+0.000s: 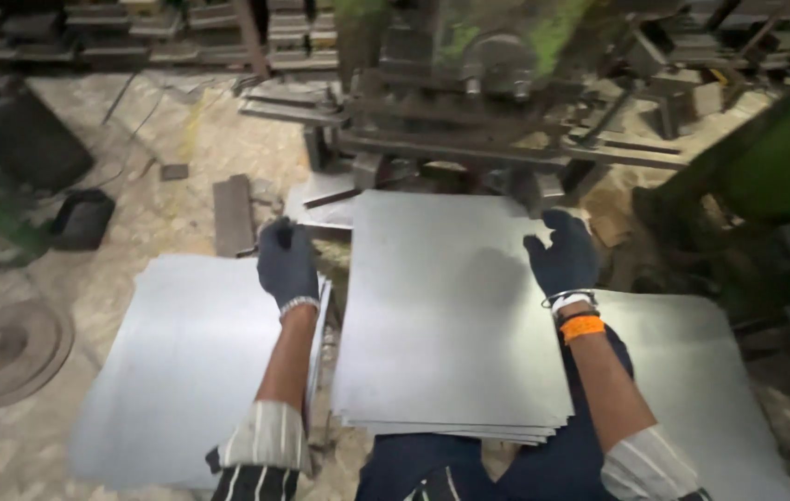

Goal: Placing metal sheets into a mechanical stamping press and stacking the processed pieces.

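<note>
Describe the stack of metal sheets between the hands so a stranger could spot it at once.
Start at the big green machine at the top. Directly below it lies the stack of metal sheets, on the person's lap. Unlike the sheets lying left and right, both gloved hands flank it.

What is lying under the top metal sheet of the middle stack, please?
Under the top sheet, several more sheet edges show at the near side. The right hand rests on top. Anything beneath the stack is hidden.

A stack of flat grey metal sheets point(446, 315) is lying on the person's lap. The left hand point(286, 263) in a dark glove is resting on the left pile of grey metal sheets point(172, 362). The right hand point(562, 255), also gloved, is touching the stack's right edge, before a worn green press machine point(469, 83).
</note>
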